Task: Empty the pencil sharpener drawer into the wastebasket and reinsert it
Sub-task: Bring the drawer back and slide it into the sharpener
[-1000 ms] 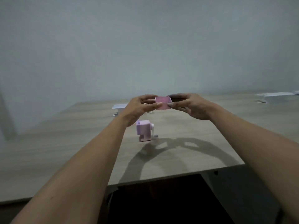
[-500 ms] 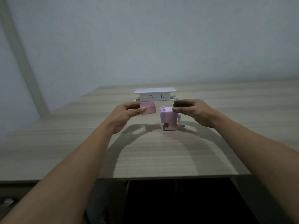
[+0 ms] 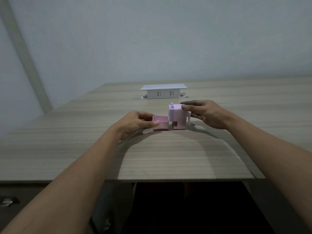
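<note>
Both grip: left hand (image 3: pixel 135 123) drawer (image 3: pixel 160 123), right hand (image 3: pixel 205 114) hiding sharpener (image 3: pixel 177 116) crank.

Head view, forward and down over table (image 3: pixel 168 157).

A long wood table (image 3: pixel 168 157) stood against a plain pale wall (image 3: pixel 152 39) — the light was dim. A white socket box (image 3: pixel 163 91) sat at the far edge. Under the table it was dark.
</note>
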{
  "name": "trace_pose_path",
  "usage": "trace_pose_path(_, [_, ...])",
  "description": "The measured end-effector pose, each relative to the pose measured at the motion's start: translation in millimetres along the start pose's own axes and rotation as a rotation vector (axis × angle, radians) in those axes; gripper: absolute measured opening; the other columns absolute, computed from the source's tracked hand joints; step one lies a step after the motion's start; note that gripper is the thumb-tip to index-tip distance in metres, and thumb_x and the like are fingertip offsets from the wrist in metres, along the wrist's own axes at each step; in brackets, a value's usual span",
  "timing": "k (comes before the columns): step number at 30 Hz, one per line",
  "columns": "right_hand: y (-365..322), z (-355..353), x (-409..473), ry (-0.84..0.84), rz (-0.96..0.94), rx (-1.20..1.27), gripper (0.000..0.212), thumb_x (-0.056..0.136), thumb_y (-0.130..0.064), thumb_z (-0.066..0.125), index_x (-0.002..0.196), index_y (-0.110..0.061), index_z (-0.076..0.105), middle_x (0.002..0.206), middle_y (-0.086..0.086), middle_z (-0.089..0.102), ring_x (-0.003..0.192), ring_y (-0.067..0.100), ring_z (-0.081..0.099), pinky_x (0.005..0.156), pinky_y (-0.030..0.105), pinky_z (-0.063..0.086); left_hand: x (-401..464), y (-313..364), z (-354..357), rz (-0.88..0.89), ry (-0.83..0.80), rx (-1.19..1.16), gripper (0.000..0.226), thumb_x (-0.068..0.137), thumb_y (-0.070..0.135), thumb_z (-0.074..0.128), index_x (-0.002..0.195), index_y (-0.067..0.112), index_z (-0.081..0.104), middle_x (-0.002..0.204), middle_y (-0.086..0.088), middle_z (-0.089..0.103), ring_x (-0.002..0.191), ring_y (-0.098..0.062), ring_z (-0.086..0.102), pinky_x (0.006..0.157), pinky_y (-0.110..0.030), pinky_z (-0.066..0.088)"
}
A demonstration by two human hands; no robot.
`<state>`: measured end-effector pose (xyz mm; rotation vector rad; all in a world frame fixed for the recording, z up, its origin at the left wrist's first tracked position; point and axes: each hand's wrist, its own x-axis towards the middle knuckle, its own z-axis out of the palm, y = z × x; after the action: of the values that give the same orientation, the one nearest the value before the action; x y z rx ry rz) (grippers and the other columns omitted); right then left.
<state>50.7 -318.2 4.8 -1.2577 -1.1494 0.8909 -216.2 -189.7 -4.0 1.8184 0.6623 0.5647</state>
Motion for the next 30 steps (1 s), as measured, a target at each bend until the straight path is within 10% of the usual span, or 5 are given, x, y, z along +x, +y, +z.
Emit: trace_pose_path(30, [8, 5, 0, 0.027, -0.039, 0.029, 0.044, 0.089, -0.018, 0.074, 0.130, -0.003, 0.067, 0.128, 0.004, 0.073, 0.120, 0.011, 0.066, 0.104, 0.024, 0.047, 22, 11, 49, 0.034, -0.010, 0.105, 0.036, 0.081, 0.023, 0.084, 0.113, 0.011, 0.075, 0.097, 0.001, 0.078, 0.079, -0.005, 0.069, 0.062, -0.007, 0.052])
